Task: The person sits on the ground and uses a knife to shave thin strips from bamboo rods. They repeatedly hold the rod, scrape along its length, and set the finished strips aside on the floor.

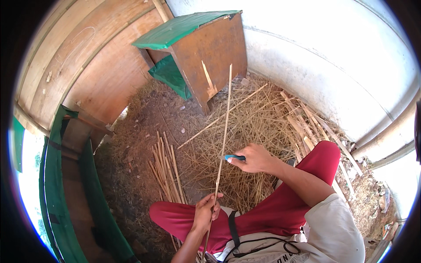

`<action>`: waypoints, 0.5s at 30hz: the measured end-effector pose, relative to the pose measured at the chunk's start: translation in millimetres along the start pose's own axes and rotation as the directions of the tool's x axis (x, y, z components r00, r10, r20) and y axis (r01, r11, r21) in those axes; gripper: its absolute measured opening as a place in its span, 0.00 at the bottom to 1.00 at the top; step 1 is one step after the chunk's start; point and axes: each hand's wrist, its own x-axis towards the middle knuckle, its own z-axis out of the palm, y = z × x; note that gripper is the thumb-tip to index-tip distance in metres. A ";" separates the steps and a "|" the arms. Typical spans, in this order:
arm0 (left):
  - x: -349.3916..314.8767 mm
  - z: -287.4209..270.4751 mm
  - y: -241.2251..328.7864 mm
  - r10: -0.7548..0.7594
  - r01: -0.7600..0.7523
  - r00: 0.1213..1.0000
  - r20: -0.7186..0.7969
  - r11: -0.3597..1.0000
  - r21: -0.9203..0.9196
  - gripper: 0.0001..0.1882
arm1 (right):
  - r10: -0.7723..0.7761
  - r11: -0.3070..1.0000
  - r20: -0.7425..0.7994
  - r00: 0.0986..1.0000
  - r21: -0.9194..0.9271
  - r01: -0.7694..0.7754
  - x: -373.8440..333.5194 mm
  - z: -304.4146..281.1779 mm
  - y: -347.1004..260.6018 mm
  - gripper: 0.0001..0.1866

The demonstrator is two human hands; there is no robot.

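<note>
A long thin bamboo strip [226, 118] slants up and away from my lap, its far end pointing toward the wooden desk. My left hand [205, 212] is closed around the strip's lower part, above my left leg. Farther up, my right hand [255, 158] grips a blue utility knife [235, 157]. The knife's blade end meets the strip or lies right beside it; which of the two I cannot tell. Beyond my left knee lies a bundle of similar bamboo strips [165, 168] on the ground.
Thin shavings [250, 118] cover the ground ahead. Split bamboo pieces [300, 118] lie to the right, along the white wall [315, 61]. A brown wooden desk [215, 48] with a green top stands at the back. Green-covered furniture [103, 201] is at left, near a plywood wall [109, 57].
</note>
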 end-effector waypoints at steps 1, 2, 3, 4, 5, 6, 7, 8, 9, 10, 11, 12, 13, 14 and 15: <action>1.2 1.4 2.6 0.011 -0.011 1.000 0.005 1.000 -0.002 0.15 | 0.001 1.000 0.000 1.000 0.001 -0.001 1.3 -1.7 0.0 0.25; 1.6 2.7 3.5 0.021 -0.021 1.000 0.010 1.000 -0.003 0.14 | 0.004 1.000 0.001 1.000 0.003 -0.004 2.1 -3.8 0.1 0.25; 0.7 3.9 3.3 0.048 -0.048 0.999 0.016 0.999 0.006 0.14 | 0.005 1.000 -0.019 1.000 -0.001 -0.005 4.8 -3.7 1.5 0.25; -0.8 5.2 2.9 0.074 -0.074 0.997 0.022 0.997 0.015 0.14 | 0.007 1.000 -0.040 0.999 -0.004 -0.007 9.2 -2.0 3.9 0.24; -2.8 5.6 2.0 0.095 -0.096 0.995 0.028 0.995 0.023 0.14 | 0.012 1.000 -0.057 0.998 -0.006 -0.012 11.0 -1.3 4.8 0.23; -5.4 5.8 1.9 0.087 -0.087 0.996 0.020 0.996 0.026 0.13 | 0.000 0.999 -0.085 0.996 -0.038 -0.003 11.0 -1.8 6.0 0.23; -8.5 6.0 2.0 0.078 -0.079 0.997 0.012 0.996 0.029 0.13 | -0.014 0.997 -0.112 0.994 -0.070 0.006 10.8 -2.9 6.8 0.22; -10.8 5.7 1.9 0.072 -0.072 0.997 0.002 0.997 0.032 0.13 | -0.031 0.995 -0.139 0.990 -0.101 0.017 11.3 -3.4 7.3 0.21; -12.6 4.4 0.8 0.063 -0.063 0.998 0.003 0.998 0.028 0.13 | 0.035 0.993 -0.098 0.995 -0.110 -0.046 13.2 -1.7 7.0 0.20; -14.8 2.2 -0.9 0.055 -0.055 0.998 0.004 0.998 0.022 0.14 | 0.022 0.991 -0.125 0.992 -0.125 -0.037 15.6 -0.2 8.0 0.20; -16.9 0.7 -2.3 0.045 -0.045 0.999 0.008 0.999 0.018 0.14 | 0.010 0.990 -0.153 0.988 -0.141 -0.032 17.8 1.0 9.9 0.20; -20.1 0.4 -2.7 0.043 -0.043 0.999 0.004 0.999 0.007 0.14 | -0.003 0.987 -0.181 0.984 -0.156 -0.026 19.1 3.7 11.6 0.20; -24.2 0.6 -2.5 0.040 -0.040 0.999 0.001 0.999 -0.003 0.13 | -0.014 0.989 -0.174 0.985 -0.149 -0.013 19.9 7.9 13.2 0.21; -26.8 0.9 -1.8 0.041 -0.041 0.999 -0.002 0.999 -0.014 0.13 | -0.027 0.989 -0.170 0.985 -0.145 0.002 21.8 10.3 14.6 0.21; -28.4 0.0 -2.7 0.038 -0.039 0.999 -0.004 0.999 -0.022 0.13 | -0.040 0.990 -0.166 0.985 -0.141 0.017 23.7 12.6 15.8 0.22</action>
